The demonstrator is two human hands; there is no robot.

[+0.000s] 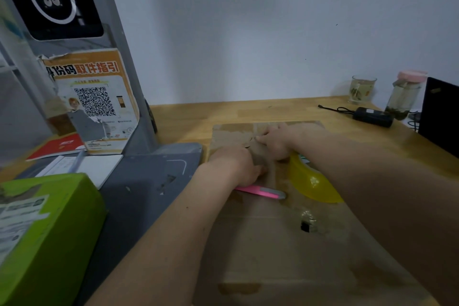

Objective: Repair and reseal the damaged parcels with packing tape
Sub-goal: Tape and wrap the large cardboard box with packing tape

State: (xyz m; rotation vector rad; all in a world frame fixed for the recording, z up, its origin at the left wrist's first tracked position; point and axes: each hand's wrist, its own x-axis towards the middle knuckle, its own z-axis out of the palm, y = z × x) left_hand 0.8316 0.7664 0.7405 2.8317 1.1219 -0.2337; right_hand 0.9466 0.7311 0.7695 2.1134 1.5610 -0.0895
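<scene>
A brown cardboard parcel [273,243] lies on the wooden table [188,117], and both of my arms reach over it. Its top has a dark hole [306,225] near the middle right and a torn patch [231,135] at the far left. My left hand [233,164] rests palm down on the far part of the top, its fingertips hidden. My right hand [275,141] has curled fingers, with the fingertips bunched at the edge of the tear. A yellow roll of packing tape [313,184] lies on the parcel under my right forearm. A pink utility knife [260,192] lies by my left wrist.
A green box [44,231] with a label sits at the near left on a grey scale base [149,181]. A grey stand with a QR poster [94,102] rises at the left. At the far right are a glass [363,88], a pink-lidded bottle [404,94], a black adapter [372,117] and a dark screen [439,117].
</scene>
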